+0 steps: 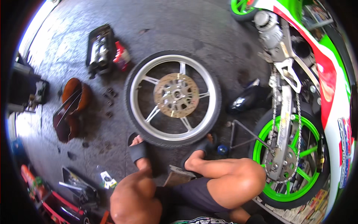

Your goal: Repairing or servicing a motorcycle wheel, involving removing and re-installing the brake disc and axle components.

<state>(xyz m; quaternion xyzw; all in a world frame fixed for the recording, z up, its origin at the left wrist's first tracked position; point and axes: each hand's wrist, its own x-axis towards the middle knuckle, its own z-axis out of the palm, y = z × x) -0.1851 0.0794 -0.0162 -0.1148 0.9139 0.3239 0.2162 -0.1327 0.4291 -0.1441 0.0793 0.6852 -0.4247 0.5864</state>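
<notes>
Neither of my hands shows; only a piece of my right arm (239,215) appears at the lower edge, beside my bent right leg. Flat on the floor in front of my sandalled feet lies a motorcycle wheel (137,98) with a black tyre and a silver five-spoke rim. On its hub sits a round, drilled brake disc (161,99) of brownish metal. The front of the tyre comes close to my toes. I cannot tell whether they touch.
At right stands a motorcycle (323,74) with a green rear wheel (257,151) and a chain. Bent metal rods (244,128) reach toward its axle. A black tray of parts (100,50), a red bottle (121,56) and an orange-brown rounded object (71,91) lie left.
</notes>
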